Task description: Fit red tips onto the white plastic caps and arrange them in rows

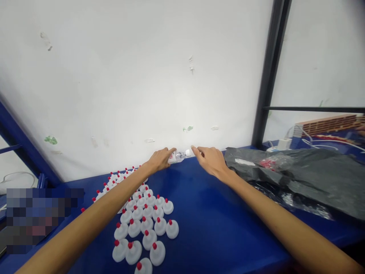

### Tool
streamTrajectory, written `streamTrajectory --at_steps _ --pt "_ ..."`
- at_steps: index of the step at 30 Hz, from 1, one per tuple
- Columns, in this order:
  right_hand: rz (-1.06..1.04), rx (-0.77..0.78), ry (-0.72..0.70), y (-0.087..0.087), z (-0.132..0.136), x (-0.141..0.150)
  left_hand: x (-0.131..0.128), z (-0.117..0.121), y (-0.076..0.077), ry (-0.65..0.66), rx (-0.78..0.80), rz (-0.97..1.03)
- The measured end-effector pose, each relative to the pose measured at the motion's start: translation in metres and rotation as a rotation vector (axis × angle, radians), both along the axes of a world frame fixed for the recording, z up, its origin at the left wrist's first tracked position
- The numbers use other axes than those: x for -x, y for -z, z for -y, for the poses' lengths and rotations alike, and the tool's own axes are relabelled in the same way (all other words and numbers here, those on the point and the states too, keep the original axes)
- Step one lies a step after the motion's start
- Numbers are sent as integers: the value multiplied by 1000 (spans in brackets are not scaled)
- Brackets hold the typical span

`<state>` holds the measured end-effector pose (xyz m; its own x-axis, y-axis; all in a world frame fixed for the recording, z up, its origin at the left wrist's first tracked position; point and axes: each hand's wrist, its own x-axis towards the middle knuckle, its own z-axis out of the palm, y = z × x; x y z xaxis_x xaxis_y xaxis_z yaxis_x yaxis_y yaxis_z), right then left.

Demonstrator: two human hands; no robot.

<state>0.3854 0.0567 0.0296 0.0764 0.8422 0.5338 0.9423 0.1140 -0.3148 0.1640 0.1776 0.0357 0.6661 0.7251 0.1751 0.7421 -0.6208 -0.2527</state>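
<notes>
My left hand [162,160] is closed around a small clear plastic bottle [180,155] with a printed label. It is held on its side near the wall, its white cap [188,153] facing right. Just beyond that cap is my right hand [210,160], its fingers partly bent and apart; I see nothing held in it, and contact with the cap is unclear. Below my left forearm many white, round, dome-like pieces with red tips [157,253] are spread across the blue table [205,224].
A dark grey plastic sheet or bag [310,179] covers the table's right side. Behind it stand a black post [264,80], a white plug adapter [284,144] with cables and stacked brown strips [327,125]. The white wall [142,76] rises along the back edge.
</notes>
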Motion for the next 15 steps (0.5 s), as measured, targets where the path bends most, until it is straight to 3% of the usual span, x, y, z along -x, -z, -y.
streamTrajectory --at_steps 8,15 --pt "26 28 -73 5 3 10 9 -19 2 -93 0 -83" --pt "32 40 -97 4 7 13 12 -14 5 -112 -18 -110"
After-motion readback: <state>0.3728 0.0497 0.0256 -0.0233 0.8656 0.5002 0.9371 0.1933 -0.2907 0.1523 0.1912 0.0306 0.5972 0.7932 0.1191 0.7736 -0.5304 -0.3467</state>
